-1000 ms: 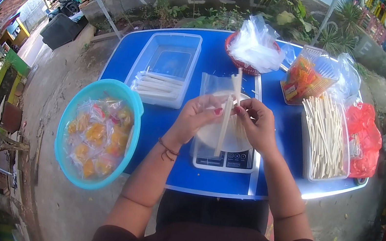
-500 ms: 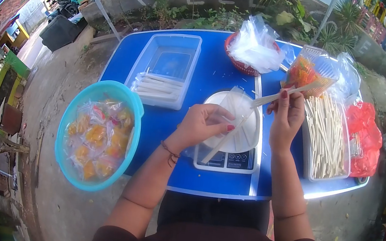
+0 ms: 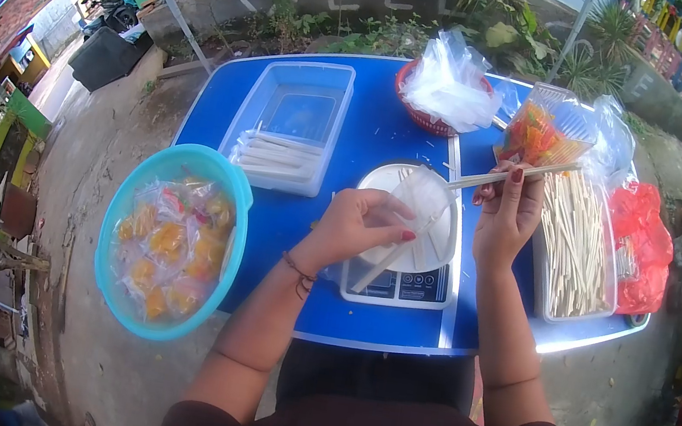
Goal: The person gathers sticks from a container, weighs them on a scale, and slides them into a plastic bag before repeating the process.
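A thin, clear plastic bag is pinched between the thumb and fingers of my left hand. My right hand grips a small bundle of pale wooden sticks, held almost level. Their left ends meet the bag's upper right side. Below both hands sits a digital kitchen scale with a round white pan, on which a few loose sticks lie. Close to the right hand stands a clear box of many similar sticks.
A turquoise basin of bagged orange items stands at left. Behind it, a clear tub contains packed sticks. At the back are a red basket of plastic bags and a clear basket of orange-red packets. A red plastic bag lies far right.
The sticks in my right hand have swung to a flatter angle, their left ends now at the bag. The bag looks more spread, and my left hand has barely shifted.
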Demonstrator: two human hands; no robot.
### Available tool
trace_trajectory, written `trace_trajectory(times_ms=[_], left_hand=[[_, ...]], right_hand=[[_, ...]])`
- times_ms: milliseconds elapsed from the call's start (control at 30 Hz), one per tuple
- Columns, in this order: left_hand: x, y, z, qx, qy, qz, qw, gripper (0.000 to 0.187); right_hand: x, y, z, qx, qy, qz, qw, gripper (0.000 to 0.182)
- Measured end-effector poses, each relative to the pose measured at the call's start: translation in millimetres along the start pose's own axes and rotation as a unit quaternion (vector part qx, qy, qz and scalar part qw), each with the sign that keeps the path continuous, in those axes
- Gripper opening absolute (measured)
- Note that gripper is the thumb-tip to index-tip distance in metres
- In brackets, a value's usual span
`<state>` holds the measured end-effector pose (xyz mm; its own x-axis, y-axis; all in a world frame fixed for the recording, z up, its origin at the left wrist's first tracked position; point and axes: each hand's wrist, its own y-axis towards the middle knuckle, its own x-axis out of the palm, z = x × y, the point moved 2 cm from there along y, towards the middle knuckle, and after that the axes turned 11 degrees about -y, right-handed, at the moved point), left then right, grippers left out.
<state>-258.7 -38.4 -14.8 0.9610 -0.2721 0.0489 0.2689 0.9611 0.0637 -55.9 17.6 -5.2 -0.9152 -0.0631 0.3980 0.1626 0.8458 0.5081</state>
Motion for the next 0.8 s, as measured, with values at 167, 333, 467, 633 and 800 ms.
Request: trace_trajectory(times_ms=[167,333,467,633,800], left_hand=[[0,1,-2,0.002,-0.009,-0.004,1.000,0.026],[-1,2,-8,-0.007,-0.020,0.003,1.000,0.027],[-1,3,-7,-0.005,-0.044,0.008,0.999,0.027],[-3,3,-9,-0.015,-0.036,0.013,0.999,0.028],[0,1,-2,-0.027,-0.049,0.009,0.998,0.027]], right_hand=[[0,0,-2,-0.014,-0.009,-0.006,1.000,0.013],[3,-4,2,0.022,-0.056,-0.041,0.997,0.014],[7,-8,4,0.047,-0.121,-0.082,0.988,0.014],[12,-13,6,0.103,-0.139,-0.144,0.974,0.012],[14,-12,4,0.120,-0.151,-0.139,0.971,0.026]])
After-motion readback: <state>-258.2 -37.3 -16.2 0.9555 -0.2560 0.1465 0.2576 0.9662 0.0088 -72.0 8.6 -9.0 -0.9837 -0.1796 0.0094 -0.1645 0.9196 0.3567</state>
